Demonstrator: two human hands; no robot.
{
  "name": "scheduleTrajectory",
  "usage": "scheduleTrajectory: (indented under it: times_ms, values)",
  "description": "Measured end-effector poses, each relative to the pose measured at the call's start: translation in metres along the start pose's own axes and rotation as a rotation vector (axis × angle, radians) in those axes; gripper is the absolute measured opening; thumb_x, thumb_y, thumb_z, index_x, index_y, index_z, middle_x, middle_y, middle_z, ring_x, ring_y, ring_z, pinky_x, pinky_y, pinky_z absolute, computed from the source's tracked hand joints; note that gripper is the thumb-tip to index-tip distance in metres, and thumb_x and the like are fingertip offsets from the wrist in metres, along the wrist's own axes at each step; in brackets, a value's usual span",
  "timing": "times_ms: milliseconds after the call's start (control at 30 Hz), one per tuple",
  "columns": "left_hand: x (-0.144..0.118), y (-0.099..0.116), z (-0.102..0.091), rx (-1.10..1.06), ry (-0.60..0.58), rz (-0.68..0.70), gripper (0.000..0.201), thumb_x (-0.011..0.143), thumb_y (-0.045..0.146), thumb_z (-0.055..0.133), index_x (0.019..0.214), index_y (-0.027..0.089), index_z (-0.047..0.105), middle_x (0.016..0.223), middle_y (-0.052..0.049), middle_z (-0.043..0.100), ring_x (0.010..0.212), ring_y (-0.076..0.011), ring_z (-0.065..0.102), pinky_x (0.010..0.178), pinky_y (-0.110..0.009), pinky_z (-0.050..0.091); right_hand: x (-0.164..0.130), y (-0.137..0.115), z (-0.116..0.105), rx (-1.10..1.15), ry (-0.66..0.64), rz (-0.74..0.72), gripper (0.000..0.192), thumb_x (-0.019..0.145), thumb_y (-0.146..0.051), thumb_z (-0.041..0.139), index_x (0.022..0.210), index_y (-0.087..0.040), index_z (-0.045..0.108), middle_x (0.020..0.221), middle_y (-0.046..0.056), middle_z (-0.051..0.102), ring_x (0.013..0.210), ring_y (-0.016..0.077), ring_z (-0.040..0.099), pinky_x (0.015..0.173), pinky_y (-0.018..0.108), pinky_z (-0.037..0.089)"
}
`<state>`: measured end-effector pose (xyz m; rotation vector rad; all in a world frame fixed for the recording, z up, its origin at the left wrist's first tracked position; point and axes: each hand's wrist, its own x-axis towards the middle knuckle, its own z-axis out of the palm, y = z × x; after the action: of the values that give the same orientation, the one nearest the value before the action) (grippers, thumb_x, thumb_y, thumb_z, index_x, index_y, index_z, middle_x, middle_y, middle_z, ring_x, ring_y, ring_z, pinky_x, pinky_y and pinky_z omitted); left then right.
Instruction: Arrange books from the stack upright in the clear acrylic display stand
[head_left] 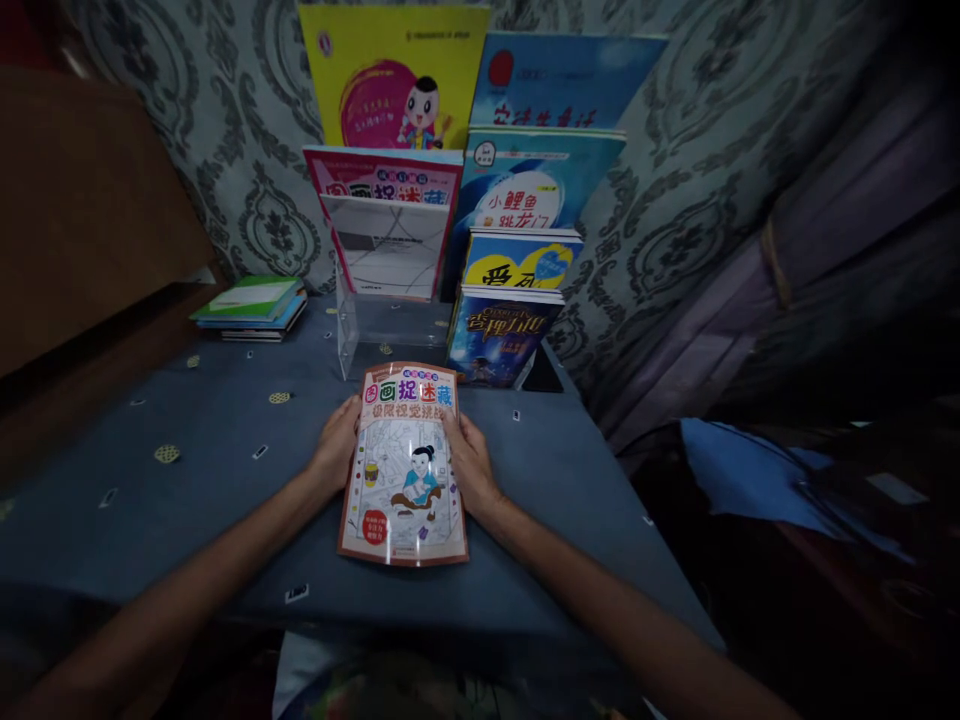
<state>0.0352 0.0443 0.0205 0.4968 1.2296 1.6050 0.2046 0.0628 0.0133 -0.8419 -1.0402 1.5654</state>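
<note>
The activity book (405, 465) lies flat on the blue tablecloth (187, 450), cover up, at table centre directly before the person. The cover is glossy, with a reddish border, multicoloured title characters along the top, and a line-drawn scene containing a seated cartoon child in a blue top. The left hand (336, 445) grips the book's edge at 9 o'clock, fingers curled onto it. The right hand (471, 462) grips the edge at 3 o'clock, fingers likewise closed on the cover. At 12 o'clock stands a clear acrylic display rack (390, 330) holding further books. At 10 o'clock lies a stack of thin books (251, 308).
</note>
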Motion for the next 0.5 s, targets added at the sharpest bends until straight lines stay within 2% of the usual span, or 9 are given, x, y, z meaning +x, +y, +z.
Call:
scheduleTrajectory:
  times_ms: [200,333,500]
  values:
    - [0.008,0.003,0.013,-0.034,-0.058,0.08,0.049,0.062,0.057,0.085,0.087,0.018,0.069,0.079,-0.003,0.077,0.071,-0.0193,0.072,0.068,-0.029,0.057,0.01,-0.004,-0.009,-0.076,0.062,-0.098,0.05,0.077,-0.065,0.07,0.097,-0.019,0.067,0.093,0.004,0.078,0.086,0.0229,0.071,0.078,0.034,0.056]
    - [0.011,0.0,0.006,0.035,-0.053,0.093,0.054,0.068,0.065,0.079,0.092,0.017,0.072,0.082,-0.005,0.078,0.08,-0.0233,0.074,0.074,-0.032,0.057,0.012,-0.005,-0.016,-0.142,0.055,-0.16,0.046,0.082,-0.063,0.067,0.094,-0.019,0.066,0.093,0.005,0.077,0.084,0.022,0.07,0.075,0.033,0.055]
    - [0.018,-0.006,-0.007,0.102,-0.058,0.056,0.063,0.069,0.075,0.072,0.091,0.016,0.074,0.082,-0.007,0.079,0.081,-0.026,0.075,0.073,-0.032,0.058,0.013,-0.002,-0.017,-0.174,0.034,-0.15,0.045,0.084,-0.062,0.065,0.097,-0.018,0.066,0.095,0.005,0.077,0.086,0.0212,0.069,0.077,0.033,0.054]
